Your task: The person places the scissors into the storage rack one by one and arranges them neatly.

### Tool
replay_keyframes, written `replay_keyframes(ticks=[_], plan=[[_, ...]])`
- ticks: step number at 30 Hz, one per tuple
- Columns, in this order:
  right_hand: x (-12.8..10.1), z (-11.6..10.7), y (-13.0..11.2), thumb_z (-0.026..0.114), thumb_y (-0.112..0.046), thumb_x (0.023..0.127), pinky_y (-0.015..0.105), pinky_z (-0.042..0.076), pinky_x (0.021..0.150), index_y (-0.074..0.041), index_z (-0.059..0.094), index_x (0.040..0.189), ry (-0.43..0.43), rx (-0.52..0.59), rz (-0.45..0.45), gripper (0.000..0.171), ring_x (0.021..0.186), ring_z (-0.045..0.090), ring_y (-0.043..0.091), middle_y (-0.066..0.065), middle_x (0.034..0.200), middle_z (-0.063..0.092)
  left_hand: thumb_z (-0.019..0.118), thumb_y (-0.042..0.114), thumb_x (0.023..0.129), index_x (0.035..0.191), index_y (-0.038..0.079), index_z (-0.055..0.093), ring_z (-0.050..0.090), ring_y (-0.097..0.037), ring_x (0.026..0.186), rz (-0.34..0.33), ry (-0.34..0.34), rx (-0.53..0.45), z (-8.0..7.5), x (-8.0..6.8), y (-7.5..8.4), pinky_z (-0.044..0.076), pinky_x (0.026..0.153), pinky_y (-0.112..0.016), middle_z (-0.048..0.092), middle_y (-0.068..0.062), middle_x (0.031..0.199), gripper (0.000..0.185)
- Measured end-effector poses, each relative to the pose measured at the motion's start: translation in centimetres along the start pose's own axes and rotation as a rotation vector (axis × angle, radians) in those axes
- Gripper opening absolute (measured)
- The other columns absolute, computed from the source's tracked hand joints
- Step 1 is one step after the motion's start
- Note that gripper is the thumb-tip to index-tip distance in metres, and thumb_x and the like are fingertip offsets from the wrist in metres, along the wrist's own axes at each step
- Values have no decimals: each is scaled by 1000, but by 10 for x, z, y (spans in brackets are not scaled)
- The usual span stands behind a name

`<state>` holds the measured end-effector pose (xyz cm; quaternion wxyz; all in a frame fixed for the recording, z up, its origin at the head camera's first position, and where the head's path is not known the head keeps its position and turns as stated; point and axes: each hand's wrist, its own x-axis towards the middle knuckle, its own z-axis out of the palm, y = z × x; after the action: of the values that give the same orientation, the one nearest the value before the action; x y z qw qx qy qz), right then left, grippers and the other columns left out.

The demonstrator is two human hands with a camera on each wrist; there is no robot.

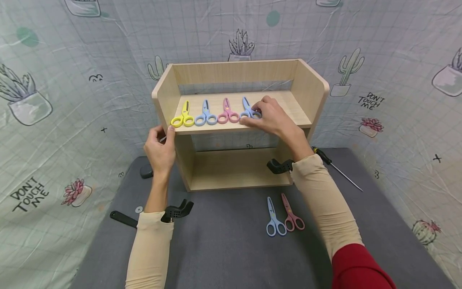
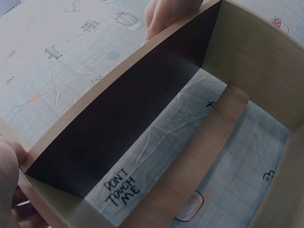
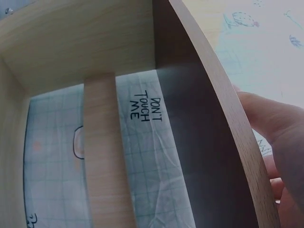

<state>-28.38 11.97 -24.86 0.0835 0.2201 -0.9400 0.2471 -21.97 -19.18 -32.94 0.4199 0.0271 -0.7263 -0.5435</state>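
Observation:
A light wooden two-tier shelf (image 1: 238,127) holds a row of scissors on its upper board. From the left come yellow scissors (image 1: 186,108), blue scissors (image 1: 205,107), pink scissors (image 1: 226,105) and a second blue pair (image 1: 246,103), blades toward the back. My right hand (image 1: 276,116) pinches the handles of that second pair, its thumb at the board's front edge. At the left upright, my left hand (image 1: 161,150) grips the shelf's corner, thumb on the edge and fingers round the outer side. The left wrist view shows the lower compartment and its back rail (image 2: 209,137).
On the grey table (image 1: 223,241) in front lie blue scissors (image 1: 273,218) and dark pink scissors (image 1: 290,214). A screwdriver (image 1: 339,170) lies to the right. Along the left are a black handle (image 1: 123,218), a small disc (image 1: 138,209) and a dark object (image 1: 146,171). Printed cloth (image 1: 119,44) hangs behind.

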Motion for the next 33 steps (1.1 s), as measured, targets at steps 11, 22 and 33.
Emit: replay_keyframes(ticks=[11, 22, 33], plan=[[-1, 3, -1, 72, -59, 84, 43, 46, 95, 0, 64, 128, 37, -12, 12, 74, 110, 47, 28, 16, 123, 55, 65, 28, 95, 114, -4, 67, 71, -25, 104, -1, 2, -8, 0, 1, 0, 60, 91, -39, 71, -22, 108, 37], [-8, 6, 1, 72, -60, 82, 46, 46, 99, 0, 59, 134, 144, -33, -25, 80, 112, 50, 31, 18, 125, 54, 65, 28, 95, 113, -3, 67, 71, -28, 104, -10, -3, -5, 0, 3, -1, 60, 91, -35, 71, -22, 107, 36], [-30, 5, 2, 75, -57, 80, 52, 41, 101, -4, 63, 129, 294, -87, -100, 74, 112, 52, 35, 17, 120, 57, 65, 28, 95, 115, -4, 66, 71, -27, 104, 0, -4, -12, 0, 1, -1, 59, 92, -41, 70, -23, 109, 38]])
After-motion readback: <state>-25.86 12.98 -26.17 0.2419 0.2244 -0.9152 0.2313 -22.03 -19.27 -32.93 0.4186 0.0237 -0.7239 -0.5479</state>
